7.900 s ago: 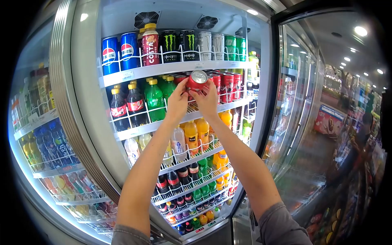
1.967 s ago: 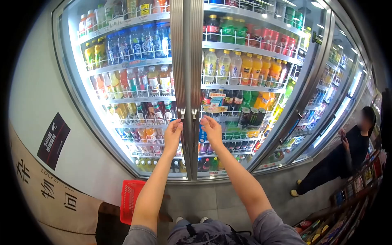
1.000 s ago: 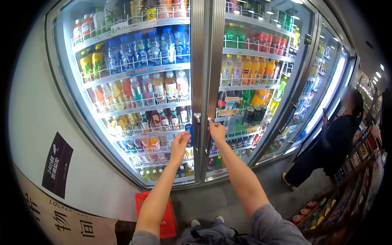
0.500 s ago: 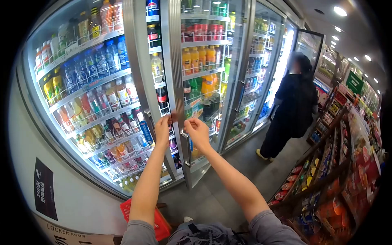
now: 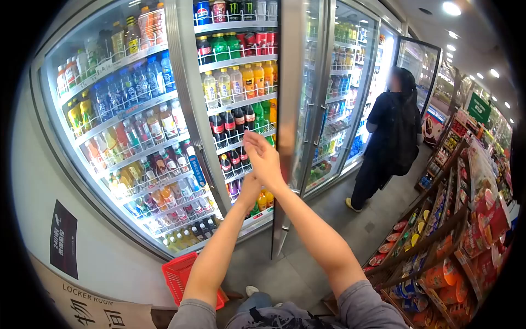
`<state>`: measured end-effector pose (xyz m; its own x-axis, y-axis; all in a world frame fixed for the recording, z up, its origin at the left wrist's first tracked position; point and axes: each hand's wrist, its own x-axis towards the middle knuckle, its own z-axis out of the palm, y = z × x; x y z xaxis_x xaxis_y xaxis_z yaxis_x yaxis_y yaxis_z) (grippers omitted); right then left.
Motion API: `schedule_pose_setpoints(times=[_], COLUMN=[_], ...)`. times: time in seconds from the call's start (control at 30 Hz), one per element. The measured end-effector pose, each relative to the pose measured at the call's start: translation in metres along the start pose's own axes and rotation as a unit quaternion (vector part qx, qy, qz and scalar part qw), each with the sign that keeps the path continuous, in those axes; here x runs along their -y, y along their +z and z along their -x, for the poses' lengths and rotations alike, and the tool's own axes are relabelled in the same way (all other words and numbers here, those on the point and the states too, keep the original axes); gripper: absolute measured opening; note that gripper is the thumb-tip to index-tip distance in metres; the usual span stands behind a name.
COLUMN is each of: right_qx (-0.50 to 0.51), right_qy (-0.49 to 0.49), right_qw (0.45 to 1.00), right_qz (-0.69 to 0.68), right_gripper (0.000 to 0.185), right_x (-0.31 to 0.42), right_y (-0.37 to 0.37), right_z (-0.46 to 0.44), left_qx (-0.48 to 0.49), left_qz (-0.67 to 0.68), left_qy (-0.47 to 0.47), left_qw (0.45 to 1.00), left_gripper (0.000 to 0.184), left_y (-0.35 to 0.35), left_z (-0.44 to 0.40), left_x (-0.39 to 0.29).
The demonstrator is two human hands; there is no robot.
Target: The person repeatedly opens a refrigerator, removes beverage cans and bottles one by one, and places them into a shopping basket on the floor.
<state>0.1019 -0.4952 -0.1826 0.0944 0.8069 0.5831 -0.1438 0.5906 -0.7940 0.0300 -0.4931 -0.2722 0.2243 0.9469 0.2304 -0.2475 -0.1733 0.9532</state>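
The cooler door (image 5: 289,98) now stands wider, beside the right hand (image 5: 263,160), baring the drink shelves (image 5: 235,26); that hand's loosely parted grip looks empty, while the half-hidden left hand (image 5: 250,191) I cannot tell.

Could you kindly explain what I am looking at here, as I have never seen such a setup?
There is no machine: these are a person's bare hands, the left hand and the right hand, seen by a camera worn on the head. They are before a drinks cooler whose door stands open; bottles and cans stand on its shelves. A red basket shows at lower left. The right hand appears to hold nothing; the left is partly hidden, so I cannot tell.
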Motion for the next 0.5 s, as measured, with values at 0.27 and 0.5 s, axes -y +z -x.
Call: schedule_pose_setpoints(times=[0.27, 0.5], right_qx=[-0.043, -0.083], right_qy=[0.003, 0.039], right_qw=[0.998, 0.995], right_qz=[0.051, 0.028], right_gripper=[0.041, 0.038], right_x=[-0.038, -0.104], right_y=[-0.036, -0.037], right_z=[-0.065, -0.164], left_qx=[0.012, -0.029], left_qz=[-0.031, -0.031], left_qy=[0.003, 0.062], left_qw=[0.999, 0.997], left_gripper=[0.026, 0.030], left_y=[-0.023, -0.068], left_z=[-0.068, -0.194], left_x=[-0.017, -0.060])
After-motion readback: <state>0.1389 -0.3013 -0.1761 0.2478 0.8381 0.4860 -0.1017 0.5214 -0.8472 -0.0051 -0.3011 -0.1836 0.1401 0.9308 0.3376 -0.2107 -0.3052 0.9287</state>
